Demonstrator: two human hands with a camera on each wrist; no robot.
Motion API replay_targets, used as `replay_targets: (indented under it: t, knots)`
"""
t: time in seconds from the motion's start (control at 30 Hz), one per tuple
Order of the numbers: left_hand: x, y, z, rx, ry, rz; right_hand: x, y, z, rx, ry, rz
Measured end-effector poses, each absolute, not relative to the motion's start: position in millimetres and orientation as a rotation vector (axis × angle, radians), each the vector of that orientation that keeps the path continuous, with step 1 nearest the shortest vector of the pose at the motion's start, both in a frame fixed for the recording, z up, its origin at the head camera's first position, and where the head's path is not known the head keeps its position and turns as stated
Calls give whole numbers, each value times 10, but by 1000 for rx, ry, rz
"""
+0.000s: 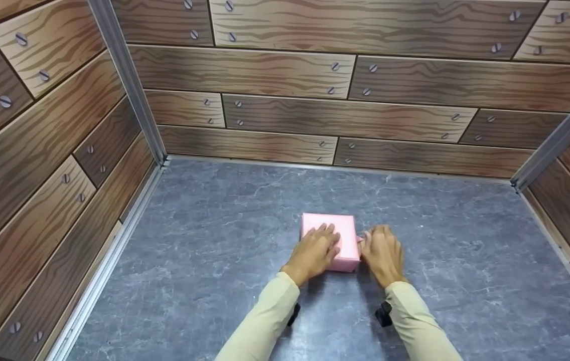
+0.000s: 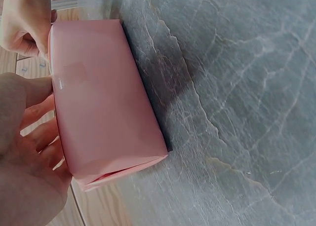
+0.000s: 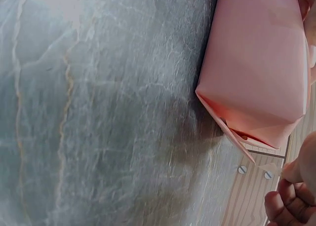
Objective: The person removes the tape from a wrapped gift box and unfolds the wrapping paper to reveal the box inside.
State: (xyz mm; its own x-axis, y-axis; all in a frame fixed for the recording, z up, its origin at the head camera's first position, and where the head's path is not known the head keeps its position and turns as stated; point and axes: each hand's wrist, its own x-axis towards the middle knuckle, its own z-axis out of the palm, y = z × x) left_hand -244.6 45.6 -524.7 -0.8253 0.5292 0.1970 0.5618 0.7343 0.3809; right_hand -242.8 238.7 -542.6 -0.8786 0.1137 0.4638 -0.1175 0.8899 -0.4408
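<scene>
The pink box [image 1: 346, 234] is steadied on the counter [image 1: 204, 250], toward 5 o'clock in the head view, by the left hand [image 1: 313, 252], fingers spread. Apparent tape [image 3: 270, 168] is pinched by the right hand [image 1: 383, 253]; the 3 o'clock flap [image 3: 239, 141] should be drawn snug before sticking.

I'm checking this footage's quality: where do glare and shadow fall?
Head view: pale glare on the grey surface near the bottom edge, shadows just below the pink box; left wrist view: dark shadow along the pink box's base; right wrist view: bright glare at upper left, soft shadow beside the pink box's open end.
</scene>
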Motion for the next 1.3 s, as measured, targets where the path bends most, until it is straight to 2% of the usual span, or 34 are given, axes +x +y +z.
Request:
replay_targets:
  t: [0.73, 1.03, 1.3]
  knots:
    - [-2418, 453, -5253, -895, -2868, -563, -2387, 2449, -5368, -70, -2592, 734]
    - [-2399, 466, -5249, -881, -2827, -500, -2343, 2409, -5269, 29, -2580, 757]
    - [-2397, 501, -5251, -831, -2805, -431, -2125, 2302, -5228, 160, -2537, 791]
